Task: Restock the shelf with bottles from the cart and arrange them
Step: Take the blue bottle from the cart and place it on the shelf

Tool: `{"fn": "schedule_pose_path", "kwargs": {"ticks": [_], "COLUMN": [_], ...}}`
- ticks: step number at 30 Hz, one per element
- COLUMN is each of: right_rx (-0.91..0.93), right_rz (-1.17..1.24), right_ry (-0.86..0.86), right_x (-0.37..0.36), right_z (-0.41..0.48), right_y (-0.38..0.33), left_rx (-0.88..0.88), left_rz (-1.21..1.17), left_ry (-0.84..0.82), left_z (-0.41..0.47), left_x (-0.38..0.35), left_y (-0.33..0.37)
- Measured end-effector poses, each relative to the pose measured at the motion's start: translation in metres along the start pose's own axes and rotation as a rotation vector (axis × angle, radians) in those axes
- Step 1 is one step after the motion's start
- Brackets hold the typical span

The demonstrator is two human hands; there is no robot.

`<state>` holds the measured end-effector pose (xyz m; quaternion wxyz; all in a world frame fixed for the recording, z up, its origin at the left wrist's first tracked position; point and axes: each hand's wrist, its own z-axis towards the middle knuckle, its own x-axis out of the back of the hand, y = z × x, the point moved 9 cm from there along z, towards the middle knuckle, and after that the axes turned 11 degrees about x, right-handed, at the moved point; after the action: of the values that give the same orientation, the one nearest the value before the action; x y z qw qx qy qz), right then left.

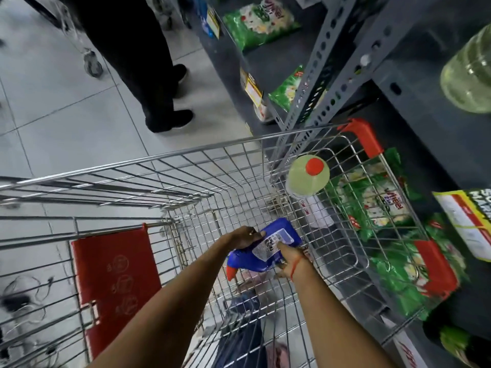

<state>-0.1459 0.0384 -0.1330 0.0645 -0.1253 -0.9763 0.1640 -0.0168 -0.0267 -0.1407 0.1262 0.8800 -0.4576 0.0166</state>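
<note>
A blue bottle [268, 244] with a white label and a red cap lies on its side in the wire cart [164, 166]. Both hands reach down into the cart and grip it: my left hand [243, 237] on its upper left edge, my right hand [288, 257] on its lower right side. A pale green bottle [308, 180] with a red cap stands upright in the cart's far right corner. On the grey shelf [414, 83] at the upper right stands a clear bottle of pale liquid [470, 75].
Green detergent bags [259, 21] fill the shelves at the top and lower right [382, 205]. Another person's dark trouser legs and shoes [159, 83] stand in the aisle ahead. A second cart's wheel [93, 66] is at the upper left. The red child seat flap [114, 285] hangs at the cart's near left.
</note>
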Motion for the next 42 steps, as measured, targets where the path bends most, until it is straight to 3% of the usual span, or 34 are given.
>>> {"fn": "schedule_pose_path", "kwargs": {"ticks": [6, 8, 12, 17, 19, 22, 25, 29, 33, 37, 42], "right_rx": [-0.034, 0.063, 0.424, 0.445, 0.460, 0.504, 0.571, 0.798, 1.088, 1.319, 1.371], "right_rz": [0.108, 0.019, -0.169, 0.063, 0.134, 0.212, 0.226, 0.114, -0.150, -0.280, -0.133], "right_ry": [-0.121, -0.179, -0.244, -0.306, -0.333, -0.317, -0.295, -0.357, -0.159, 0.023, 0.223], "right_x": [0.007, 0.011, 0.022, 0.067, 0.086, 0.119, 0.160, 0.220, 0.294, 0.373, 0.490], "right_z": [-0.028, -0.046, -0.100, -0.172, -0.203, -0.249, -0.294, -0.357, -0.422, -0.483, -0.505], "right_y": [-0.024, -0.048, -0.105, -0.118, -0.119, -0.121, -0.121, -0.109, -0.080, -0.054, -0.010], "left_rx": [-0.089, -0.163, -0.338, -0.539, -0.655, -0.877, -0.994, -1.003, -1.088, -1.245, -1.449], "left_rz": [-0.183, -0.308, -0.493, -0.568, -0.558, -0.296, -0.106, -0.285, -0.354, -0.216, 0.139], "left_ry": [0.019, 0.029, -0.028, -0.047, -0.073, -0.013, 0.223, 0.312, 0.209, 0.246, 0.256], "left_z": [-0.038, -0.058, -0.113, -0.206, -0.248, -0.319, -0.376, -0.426, -0.470, -0.519, -0.564], "left_x": [0.013, 0.022, 0.037, 0.033, 0.025, 0.001, -0.027, -0.071, -0.142, -0.220, -0.327], "left_y": [0.019, 0.027, 0.054, 0.093, 0.112, 0.145, 0.172, 0.197, 0.228, 0.264, 0.312]}}
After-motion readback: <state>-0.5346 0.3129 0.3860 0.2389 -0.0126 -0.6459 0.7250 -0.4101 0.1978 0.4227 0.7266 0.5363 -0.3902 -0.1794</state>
